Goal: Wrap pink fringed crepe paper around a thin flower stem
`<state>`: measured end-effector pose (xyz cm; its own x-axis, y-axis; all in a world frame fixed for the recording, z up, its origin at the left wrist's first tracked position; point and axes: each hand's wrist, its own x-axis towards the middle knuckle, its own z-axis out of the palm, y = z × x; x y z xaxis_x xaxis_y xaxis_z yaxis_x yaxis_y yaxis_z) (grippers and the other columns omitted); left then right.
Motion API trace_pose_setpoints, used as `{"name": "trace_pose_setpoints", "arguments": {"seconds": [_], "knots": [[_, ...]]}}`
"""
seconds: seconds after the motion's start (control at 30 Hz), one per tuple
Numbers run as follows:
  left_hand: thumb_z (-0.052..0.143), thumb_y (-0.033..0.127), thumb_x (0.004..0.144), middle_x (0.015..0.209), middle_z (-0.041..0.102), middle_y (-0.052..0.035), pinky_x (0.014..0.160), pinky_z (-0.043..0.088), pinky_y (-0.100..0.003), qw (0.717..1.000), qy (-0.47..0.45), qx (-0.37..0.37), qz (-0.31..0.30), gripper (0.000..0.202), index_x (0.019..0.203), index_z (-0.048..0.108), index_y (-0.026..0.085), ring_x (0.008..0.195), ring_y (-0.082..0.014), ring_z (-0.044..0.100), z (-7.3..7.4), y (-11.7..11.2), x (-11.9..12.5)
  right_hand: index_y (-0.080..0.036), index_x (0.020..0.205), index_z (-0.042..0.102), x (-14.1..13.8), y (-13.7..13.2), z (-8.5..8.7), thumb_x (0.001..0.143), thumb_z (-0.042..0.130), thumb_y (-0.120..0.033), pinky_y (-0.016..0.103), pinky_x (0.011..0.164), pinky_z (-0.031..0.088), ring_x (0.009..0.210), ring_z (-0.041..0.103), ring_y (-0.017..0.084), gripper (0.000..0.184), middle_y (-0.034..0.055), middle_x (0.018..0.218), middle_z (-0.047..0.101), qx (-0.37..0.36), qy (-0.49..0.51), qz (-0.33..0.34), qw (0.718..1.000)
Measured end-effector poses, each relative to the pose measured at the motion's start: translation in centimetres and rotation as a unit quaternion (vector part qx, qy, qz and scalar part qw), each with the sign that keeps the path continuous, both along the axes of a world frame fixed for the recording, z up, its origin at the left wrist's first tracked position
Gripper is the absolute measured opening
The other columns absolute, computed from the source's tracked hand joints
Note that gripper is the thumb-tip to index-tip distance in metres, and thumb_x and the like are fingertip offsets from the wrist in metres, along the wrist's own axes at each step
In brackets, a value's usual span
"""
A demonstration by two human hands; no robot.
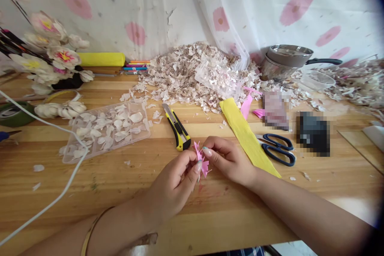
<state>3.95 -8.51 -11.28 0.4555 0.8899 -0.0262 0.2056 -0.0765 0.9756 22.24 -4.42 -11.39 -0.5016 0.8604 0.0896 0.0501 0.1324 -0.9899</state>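
Between my two hands is a small pink paper strip (205,168) with a jagged, fringed edge. My left hand (177,180) pinches it between thumb and forefinger. From the other side, my right hand (229,160) closes its thumb and fingertips on the strip's upper part. Just beyond my left hand lies a yellow and black utility knife (177,128), its blade end pointing away. A yellow crepe paper strip (246,134) runs diagonally behind my right hand. To the right of that strip rest scissors (279,150) with dark blue handles, their blades partly hidden.
A clear divided tray (105,128) of pale petals sits left, with a white cable (70,180) crossing its edge. Dried petals (186,76) are heaped at the back beside a metal pot (282,62). Artificial flowers (51,48) stand far left. Pink paper scraps (246,107) lie behind the yellow strip.
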Motion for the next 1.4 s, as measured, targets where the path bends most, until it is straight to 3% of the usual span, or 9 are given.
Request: {"name": "trace_pose_setpoints", "arguments": {"seconds": [0.1,0.23,0.5,0.67,0.8,1.03,1.23,1.4], "knots": [[0.036,0.038,0.099,0.079,0.052,0.0013,0.066,0.039,-0.027,0.999,0.036,0.026,-0.006,0.023,0.1,0.051,0.021,0.07,-0.0125,0.048,0.0,0.1,0.0,-0.016,0.078,0.054,-0.2,-0.4,-0.2,0.094,0.049,-0.043,0.027,0.06,0.044,0.063,0.054,0.014,0.032,0.0035,0.07,0.057,0.024,-0.021,0.038,0.999],[0.035,0.037,0.099,0.075,0.05,0.002,0.063,0.037,-0.027,0.997,0.066,0.038,-0.007,0.023,0.101,0.051,0.02,0.066,-0.0128,0.046,-0.2,0.2,0.0,-0.016,0.074,0.052,-0.4,-0.7,-0.6,0.094,0.049,-0.04,0.026,0.058,0.043,0.062,0.052,0.013,0.032,0.0034,0.069,0.056,0.046,-0.02,0.024,0.998],[0.035,0.034,0.099,0.077,0.051,0.0019,0.065,0.04,-0.026,0.998,0.024,0.033,-0.038,0.02,0.096,0.049,0.019,0.065,-0.0111,0.046,-0.1,0.0,0.2,-0.018,0.063,0.048,-0.6,-1.2,-0.4,0.095,0.044,-0.046,0.021,0.047,0.037,0.05,0.047,0.01,0.044,0.0004,0.056,0.053,0.046,-0.059,-0.007,0.997],[0.035,0.035,0.099,0.074,0.05,0.0022,0.064,0.039,-0.025,0.998,0.024,0.028,-0.046,0.022,0.094,0.05,0.019,0.064,-0.0113,0.046,0.0,0.1,0.2,-0.015,0.063,0.054,-0.6,-1.5,-0.4,0.099,0.038,-0.042,0.02,0.051,0.04,0.051,0.05,0.009,0.048,0.0018,0.059,0.059,0.028,-0.034,0.024,0.999],[0.036,0.035,0.099,0.077,0.052,0.0013,0.064,0.04,-0.026,0.999,0.025,0.034,-0.029,0.02,0.095,0.049,0.019,0.068,-0.0124,0.048,0.1,0.1,0.1,-0.015,0.061,0.055,-0.3,-1.3,-0.3,0.098,0.036,-0.051,0.02,0.047,0.037,0.048,0.046,0.009,0.054,0.0006,0.055,0.054,0.041,-0.016,0.011,0.999],[0.035,0.035,0.099,0.076,0.049,0.0018,0.064,0.039,-0.026,0.999,0.019,0.028,-0.032,0.021,0.095,0.049,0.019,0.067,-0.0122,0.047,0.1,0.2,0.2,-0.017,0.072,0.052,-0.4,-1.2,-0.4,0.094,0.048,-0.045,0.024,0.054,0.044,0.057,0.056,0.012,0.036,0.0032,0.064,0.061,0.023,0.005,0.003,1.0],[0.035,0.033,0.099,0.074,0.047,0.0026,0.062,0.039,-0.025,0.999,0.005,0.013,-0.047,0.02,0.094,0.048,0.019,0.064,-0.0113,0.044,0.0,0.0,0.2,-0.019,0.066,0.046,-0.6,-1.6,-0.4,0.096,0.044,-0.042,0.021,0.049,0.04,0.051,0.051,0.011,0.038,0.0018,0.058,0.058,0.07,-0.068,-0.027,0.995],[0.036,0.034,0.099,0.072,0.045,0.0033,0.062,0.038,-0.025,0.998,0.008,0.018,-0.052,0.021,0.09,0.047,0.02,0.062,-0.0109,0.042,0.0,-0.1,0.2,-0.017,0.062,0.049,-0.6,-1.5,0.0,0.099,0.039,-0.041,0.019,0.046,0.036,0.047,0.047,0.008,0.045,-0.0003,0.054,0.055,0.058,-0.047,-0.003,0.997]]}}
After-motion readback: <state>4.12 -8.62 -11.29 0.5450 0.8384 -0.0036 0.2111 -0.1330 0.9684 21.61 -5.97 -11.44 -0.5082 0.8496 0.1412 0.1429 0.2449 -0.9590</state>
